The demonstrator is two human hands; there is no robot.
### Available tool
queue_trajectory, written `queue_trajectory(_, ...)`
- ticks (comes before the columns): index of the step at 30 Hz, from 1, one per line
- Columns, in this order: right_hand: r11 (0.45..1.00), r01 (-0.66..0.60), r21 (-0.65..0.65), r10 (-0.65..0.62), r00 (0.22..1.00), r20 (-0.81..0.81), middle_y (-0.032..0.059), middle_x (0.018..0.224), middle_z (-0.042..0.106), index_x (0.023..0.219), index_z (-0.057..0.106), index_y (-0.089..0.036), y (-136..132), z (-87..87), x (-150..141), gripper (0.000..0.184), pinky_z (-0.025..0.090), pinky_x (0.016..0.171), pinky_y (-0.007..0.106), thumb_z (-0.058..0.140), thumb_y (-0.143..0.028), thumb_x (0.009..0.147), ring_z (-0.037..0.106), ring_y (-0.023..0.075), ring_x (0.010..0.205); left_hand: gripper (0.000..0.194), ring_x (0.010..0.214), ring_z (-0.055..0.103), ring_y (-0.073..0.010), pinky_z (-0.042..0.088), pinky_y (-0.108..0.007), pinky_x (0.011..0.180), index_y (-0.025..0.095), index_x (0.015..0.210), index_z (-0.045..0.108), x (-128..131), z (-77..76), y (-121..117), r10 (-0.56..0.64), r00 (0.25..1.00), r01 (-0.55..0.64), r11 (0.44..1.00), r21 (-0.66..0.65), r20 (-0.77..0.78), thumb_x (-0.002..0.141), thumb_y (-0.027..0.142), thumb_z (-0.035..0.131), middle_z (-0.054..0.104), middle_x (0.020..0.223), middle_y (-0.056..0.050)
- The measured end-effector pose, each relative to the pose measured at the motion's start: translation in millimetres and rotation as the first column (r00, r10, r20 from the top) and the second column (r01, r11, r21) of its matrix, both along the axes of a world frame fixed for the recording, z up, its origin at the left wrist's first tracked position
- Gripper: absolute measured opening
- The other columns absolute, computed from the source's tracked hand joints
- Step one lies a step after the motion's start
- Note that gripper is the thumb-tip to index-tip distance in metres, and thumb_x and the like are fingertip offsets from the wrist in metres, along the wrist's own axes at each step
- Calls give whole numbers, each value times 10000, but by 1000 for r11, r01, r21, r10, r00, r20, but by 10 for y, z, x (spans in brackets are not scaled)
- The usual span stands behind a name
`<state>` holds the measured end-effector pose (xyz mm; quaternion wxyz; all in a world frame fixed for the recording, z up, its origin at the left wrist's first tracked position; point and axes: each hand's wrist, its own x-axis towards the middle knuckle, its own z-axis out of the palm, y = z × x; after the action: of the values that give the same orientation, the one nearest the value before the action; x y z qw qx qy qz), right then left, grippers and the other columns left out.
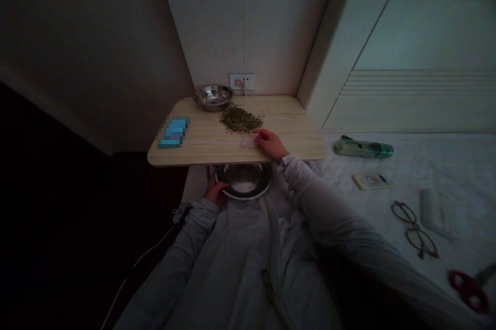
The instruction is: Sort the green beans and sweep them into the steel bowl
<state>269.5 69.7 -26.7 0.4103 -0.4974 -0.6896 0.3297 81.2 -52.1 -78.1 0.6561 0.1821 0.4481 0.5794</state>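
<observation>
We see glossy, smooth metal on both bowls, the small one (214, 105) and the larger one (245, 197). Table (209, 146) — pale wood-grain top, low sheen. Sleeves (329, 206) — matt, creased grey cloth. Bedding (372, 206): white cloth, quilted-looking. Wall outlet (250, 78): smooth plastic look.

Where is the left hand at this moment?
In the head view, the left hand is at the left rim of the large bowl, below the board.

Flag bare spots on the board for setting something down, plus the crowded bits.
Bare: board between blurred blue item and green grains; also right of the grains, behind the right hand. Crowded: front centre-right, with that hand at the pale piece; back left, steel bowl beside the grains.
</observation>
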Motion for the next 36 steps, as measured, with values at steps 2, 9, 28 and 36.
queue_trajectory(2, 1000, -6, -1, 6, 1000, 1, 0, 717, 569, 1028, 580, -160, -21, 0, -6, 365, 417, 710, 285, 464, -184, 682, 489, 114, 647, 680, 820, 617, -218, 500, -348, 721, 239, 1126, 533, 0, -7, 3, 5, 1000, -5, 1000, 1, 0, 481, 24, 561, 675, 808, 2)
queue_trajectory(9, 1000, -11, -9, 11, 1000, 10, -3, 709, 574, 1010, 591, -166, -81, 6, -19, 356, 415, 684, 272, 495, -207, 670, 482, 106, 628, 713, 834, 616, -212, 498, -339, 725, 255, 1149, 516, 0, -1, 2, -16, 1000, 15, 1000, 25, 22, 475, 30, 568, 674, 895, -2)
queue_trajectory(28, 995, -94, -39, 97, 992, 85, -10, 703, 583, 993, 608, -162, -154, 57, -7, 348, 400, 685, 262, 522, -211, 660, 486, 106, 644, 692, 807, 619, -212, 507, -349, 707, 249, 1145, 519, -15, -37, 12, -16, 1000, 17, 1000, 22, -11, 488, 37, 564, 673, 853, -5)
queue_trajectory(36, 987, -141, -81, 147, 986, 73, -20, 694, 579, 991, 608, -172, -141, 49, -5, 348, 392, 637, 241, 552, -213, 650, 480, 96, 621, 676, 831, 615, -224, 501, -356, 723, 243, 1132, 530, -5, 0, -2, -18, 1000, 19, 999, 30, -12, 490, 36, 569, 673, 845, -8)
